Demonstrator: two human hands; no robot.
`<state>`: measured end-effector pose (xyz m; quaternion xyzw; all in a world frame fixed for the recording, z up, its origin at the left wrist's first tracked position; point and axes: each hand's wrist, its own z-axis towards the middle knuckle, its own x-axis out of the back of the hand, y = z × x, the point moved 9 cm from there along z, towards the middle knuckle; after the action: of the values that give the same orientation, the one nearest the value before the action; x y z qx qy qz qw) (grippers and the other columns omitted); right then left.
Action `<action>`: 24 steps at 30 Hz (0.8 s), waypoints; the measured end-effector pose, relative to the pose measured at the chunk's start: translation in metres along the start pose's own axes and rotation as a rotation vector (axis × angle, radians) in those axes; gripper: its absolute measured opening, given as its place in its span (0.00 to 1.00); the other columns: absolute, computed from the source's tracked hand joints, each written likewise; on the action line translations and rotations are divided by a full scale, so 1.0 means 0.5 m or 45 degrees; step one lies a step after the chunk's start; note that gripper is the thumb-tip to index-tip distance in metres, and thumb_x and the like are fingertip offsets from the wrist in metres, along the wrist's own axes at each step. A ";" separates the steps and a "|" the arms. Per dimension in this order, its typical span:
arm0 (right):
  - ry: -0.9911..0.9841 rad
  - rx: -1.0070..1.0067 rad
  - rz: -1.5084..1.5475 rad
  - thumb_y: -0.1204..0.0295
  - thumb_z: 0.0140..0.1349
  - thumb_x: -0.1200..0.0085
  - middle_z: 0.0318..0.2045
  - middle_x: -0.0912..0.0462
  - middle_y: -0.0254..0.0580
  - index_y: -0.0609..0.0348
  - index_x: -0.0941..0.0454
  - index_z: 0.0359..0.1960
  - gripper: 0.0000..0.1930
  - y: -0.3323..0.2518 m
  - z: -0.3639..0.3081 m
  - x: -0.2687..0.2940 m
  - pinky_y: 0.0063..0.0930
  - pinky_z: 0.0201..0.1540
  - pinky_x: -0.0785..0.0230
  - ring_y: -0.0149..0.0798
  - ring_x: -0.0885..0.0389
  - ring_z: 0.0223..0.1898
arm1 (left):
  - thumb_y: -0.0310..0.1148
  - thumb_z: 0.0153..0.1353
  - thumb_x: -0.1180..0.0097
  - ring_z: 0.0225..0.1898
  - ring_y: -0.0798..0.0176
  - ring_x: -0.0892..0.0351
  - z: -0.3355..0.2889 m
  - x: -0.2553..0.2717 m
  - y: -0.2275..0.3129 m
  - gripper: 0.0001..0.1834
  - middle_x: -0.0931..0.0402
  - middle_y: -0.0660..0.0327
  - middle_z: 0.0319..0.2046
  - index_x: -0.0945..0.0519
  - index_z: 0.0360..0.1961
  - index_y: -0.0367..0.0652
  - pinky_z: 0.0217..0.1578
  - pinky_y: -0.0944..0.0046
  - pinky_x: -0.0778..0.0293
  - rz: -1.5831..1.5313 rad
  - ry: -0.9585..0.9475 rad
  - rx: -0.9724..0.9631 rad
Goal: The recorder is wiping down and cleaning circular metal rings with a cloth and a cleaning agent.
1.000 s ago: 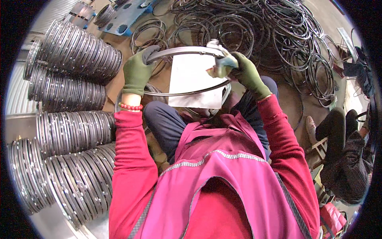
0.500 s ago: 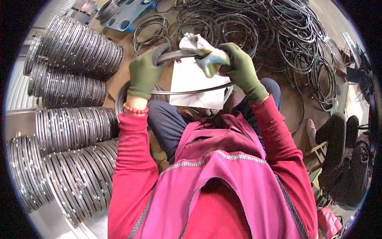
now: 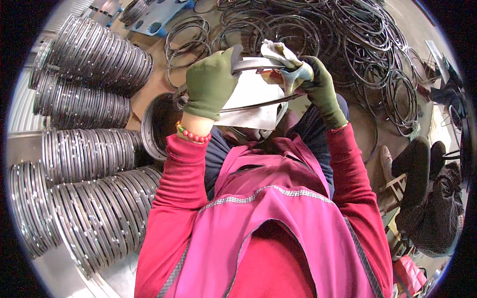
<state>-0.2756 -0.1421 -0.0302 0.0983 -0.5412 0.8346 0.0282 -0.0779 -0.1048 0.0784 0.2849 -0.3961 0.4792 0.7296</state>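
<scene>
My left hand (image 3: 211, 82), in an olive glove with dark fingertips, is closed around a thin dark ring (image 3: 256, 63). The ring is tilted between my hands above my lap, and its lower edge crosses in front of a white sheet (image 3: 256, 92). My right hand (image 3: 320, 87), gloved alike, is closed on a crumpled pale rag (image 3: 285, 59) that wraps over the ring's right side. The rag partly hides the right fingers and the ring beneath them. Beside my left knee stands a stack of dark rings (image 3: 155, 126).
Several long stacks of dark rings (image 3: 99, 213) line the left side. Loose coils (image 3: 367, 44) pile up on the floor ahead and to the right, near a blue pallet (image 3: 161, 17). At the right, a person's dark-clothed legs (image 3: 415, 184) show beside a wooden stool (image 3: 395, 191).
Both hands have shifted right, the left one further, so they are closer together. The ring has moved and turned with them, and the rag has moved right along with my right hand.
</scene>
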 end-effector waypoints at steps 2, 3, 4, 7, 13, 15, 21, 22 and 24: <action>-0.004 0.038 -0.187 0.82 0.35 0.38 0.40 0.25 0.38 0.61 0.30 0.47 0.30 -0.014 -0.005 0.002 0.24 0.47 0.35 0.33 0.27 0.43 | 0.35 0.43 0.40 0.29 0.54 0.22 -0.002 -0.004 0.005 0.19 0.23 0.58 0.28 0.22 0.40 0.48 0.29 0.59 0.26 0.012 0.012 -0.011; -0.023 0.070 -0.359 0.81 0.35 0.38 0.40 0.25 0.40 0.60 0.30 0.46 0.29 -0.041 0.001 -0.005 0.24 0.46 0.34 0.36 0.25 0.43 | 0.36 0.43 0.39 0.28 0.54 0.22 -0.004 -0.014 -0.006 0.19 0.23 0.57 0.28 0.22 0.40 0.48 0.28 0.58 0.26 0.045 -0.029 0.031; -0.026 0.188 -0.526 0.71 0.36 0.35 0.41 0.25 0.45 0.56 0.29 0.45 0.29 -0.081 0.009 -0.017 0.36 0.43 0.30 0.53 0.25 0.43 | 0.37 0.43 0.39 0.28 0.54 0.22 -0.006 -0.024 -0.015 0.19 0.23 0.57 0.28 0.22 0.40 0.48 0.28 0.58 0.26 0.072 -0.073 0.070; -0.168 0.473 -0.745 0.70 0.38 0.37 0.39 0.24 0.44 0.54 0.28 0.44 0.26 -0.188 0.034 -0.092 0.40 0.41 0.30 0.51 0.25 0.41 | 0.36 0.44 0.39 0.28 0.52 0.21 0.004 0.002 0.007 0.15 0.23 0.54 0.25 0.21 0.34 0.45 0.27 0.56 0.26 0.212 0.022 -0.009; -0.151 0.461 -0.564 0.71 0.40 0.40 0.35 0.24 0.49 0.61 0.28 0.40 0.21 -0.194 0.058 -0.101 0.37 0.38 0.31 0.51 0.24 0.38 | 0.39 0.48 0.40 0.38 0.48 0.22 -0.023 -0.023 -0.172 0.20 0.22 0.51 0.35 0.23 0.45 0.52 0.36 0.57 0.26 0.021 -0.137 0.292; -0.084 0.481 -0.557 0.66 0.50 0.44 0.35 0.23 0.45 0.60 0.28 0.43 0.18 -0.105 0.040 -0.088 0.33 0.35 0.30 0.45 0.23 0.36 | 0.34 0.50 0.41 0.40 0.58 0.21 -0.053 -0.008 -0.241 0.20 0.21 0.55 0.38 0.23 0.47 0.50 0.39 0.64 0.27 -0.335 -0.142 0.313; -0.057 0.103 -0.326 0.67 0.50 0.43 0.32 0.22 0.43 0.61 0.28 0.42 0.18 0.044 0.015 -0.082 0.31 0.34 0.30 0.38 0.22 0.35 | 0.40 0.46 0.39 0.33 0.51 0.21 -0.072 -0.017 -0.275 0.21 0.20 0.57 0.30 0.22 0.45 0.58 0.34 0.58 0.27 -0.205 -0.072 0.341; 0.046 0.253 -0.371 0.73 0.39 0.38 0.35 0.23 0.47 0.63 0.28 0.41 0.23 -0.049 0.023 -0.078 0.34 0.37 0.31 0.45 0.23 0.37 | 0.35 0.49 0.41 0.36 0.57 0.21 -0.068 -0.015 -0.257 0.19 0.21 0.58 0.35 0.22 0.46 0.53 0.37 0.62 0.28 -0.130 -0.141 0.391; -0.150 0.369 -0.495 0.70 0.39 0.39 0.35 0.24 0.48 0.58 0.27 0.39 0.21 -0.168 0.051 -0.113 0.37 0.39 0.32 0.52 0.25 0.38 | 0.32 0.50 0.41 0.40 0.62 0.20 -0.059 -0.037 -0.242 0.20 0.21 0.56 0.40 0.23 0.48 0.49 0.40 0.65 0.27 -0.284 -0.186 0.331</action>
<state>-0.2041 -0.1271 0.0444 0.2523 -0.3875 0.8752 0.1422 0.0386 -0.1358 0.0426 0.4529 -0.3486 0.4206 0.7046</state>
